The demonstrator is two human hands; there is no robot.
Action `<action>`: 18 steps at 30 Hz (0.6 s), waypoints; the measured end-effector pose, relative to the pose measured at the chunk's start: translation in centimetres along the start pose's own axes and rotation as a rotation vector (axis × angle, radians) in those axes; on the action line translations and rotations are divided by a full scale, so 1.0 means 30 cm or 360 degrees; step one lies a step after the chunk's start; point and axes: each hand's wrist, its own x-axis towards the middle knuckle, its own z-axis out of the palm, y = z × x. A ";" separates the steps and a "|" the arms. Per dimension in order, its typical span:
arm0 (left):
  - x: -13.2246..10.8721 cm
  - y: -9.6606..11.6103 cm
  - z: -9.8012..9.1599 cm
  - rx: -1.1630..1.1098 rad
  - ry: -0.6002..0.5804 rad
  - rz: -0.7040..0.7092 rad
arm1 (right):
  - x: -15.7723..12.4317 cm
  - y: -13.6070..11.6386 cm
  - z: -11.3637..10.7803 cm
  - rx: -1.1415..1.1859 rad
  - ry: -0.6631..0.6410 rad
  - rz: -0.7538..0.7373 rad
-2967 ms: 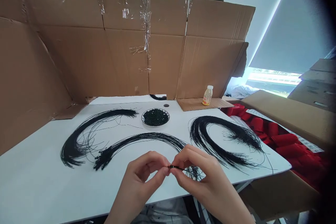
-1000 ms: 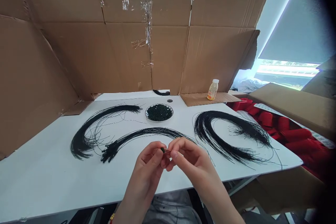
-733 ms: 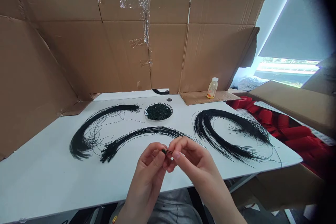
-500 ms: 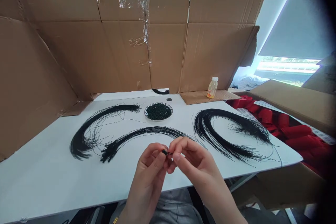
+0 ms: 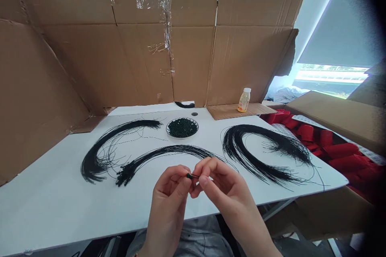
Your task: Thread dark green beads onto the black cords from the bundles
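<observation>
The left hand [image 5: 169,194] and right hand [image 5: 226,192] are both curled into a tight pinch over the white table [image 5: 54,204], fingertips meeting at about the middle of the view. Between them is a small black bead [image 5: 189,176] on a short length of thin black cord [image 5: 195,176]. Its long axis lies almost level: the bead end points to 9 o'clock, and the cord runs toward 3 o'clock. The left thumb and forefinger grasp the bead, while the right hand's fingers grasp the cord.

At 12 o'clock from the hands, a round plate [image 5: 182,135] holds a heap of dark granules [image 5: 182,127]. A sweep of black cords [image 5: 157,152] arcs just beyond the hands at 11 o'clock, a second bundle [image 5: 99,156] lies at 10 o'clock, and a third [image 5: 256,164] curves at 2 o'clock. Further off at 1 o'clock, a plastic bottle [image 5: 244,100] stands on a cardboard sheet [image 5: 223,112]. Red cylinders [image 5: 340,150] fill a box at 2 o'clock.
</observation>
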 end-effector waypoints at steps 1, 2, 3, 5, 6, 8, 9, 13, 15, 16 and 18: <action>0.000 -0.001 -0.001 0.0025 0.0026 0.0017 | 0.000 -0.002 0.002 0.0016 0.0004 0.0010; -0.001 -0.002 -0.002 0.0040 0.0040 0.0025 | -0.001 -0.003 0.003 0.0033 0.0005 0.0017; 0.000 -0.002 -0.002 0.0046 0.0042 0.0028 | -0.001 -0.004 0.003 0.0046 0.0002 0.0022; 0.001 0.000 -0.001 0.0047 0.0030 0.0032 | -0.003 -0.004 0.002 0.0052 -0.0007 0.0017; 0.002 0.000 -0.001 0.0045 0.0021 0.0038 | -0.004 -0.003 0.001 0.0042 -0.0015 0.0010; 0.003 0.002 0.001 0.0044 0.0006 0.0049 | -0.006 0.000 -0.003 0.0010 -0.0027 -0.0004; 0.003 0.003 0.002 0.0045 -0.0001 0.0050 | -0.008 0.002 -0.005 -0.0003 -0.0039 -0.0008; -0.004 0.007 0.003 0.0066 -0.0003 0.0017 | -0.014 0.006 -0.010 -0.0016 -0.0073 0.0003; -0.008 0.008 0.003 0.0074 0.0000 0.0007 | -0.016 0.006 -0.010 -0.0014 -0.0082 0.0002; -0.009 0.008 0.002 0.0076 -0.0003 0.0008 | -0.016 0.006 -0.009 -0.0012 -0.0081 -0.0001; -0.009 0.008 0.001 0.0075 -0.0007 0.0026 | -0.016 0.005 -0.007 -0.0004 -0.0074 -0.0001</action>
